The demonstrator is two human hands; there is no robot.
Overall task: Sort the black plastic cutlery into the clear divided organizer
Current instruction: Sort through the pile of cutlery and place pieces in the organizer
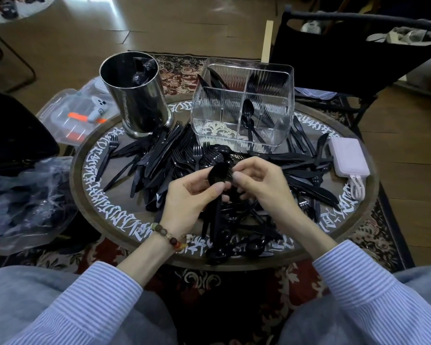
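Head view: left hand [192, 192] and right hand [256, 180] grip spoons [218, 174].

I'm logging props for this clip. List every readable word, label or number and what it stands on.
Nothing can be read.
Table rim: white ornate script all round, too stylised to make out.
Steel canister: a vertical engraved line, too blurred.
Power bank, organizer: no text visible.

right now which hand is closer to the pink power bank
Right. The right hand is mid-table, with the pink power bank off to its right near the rim; the left hand sits farther left, beyond the right hand.
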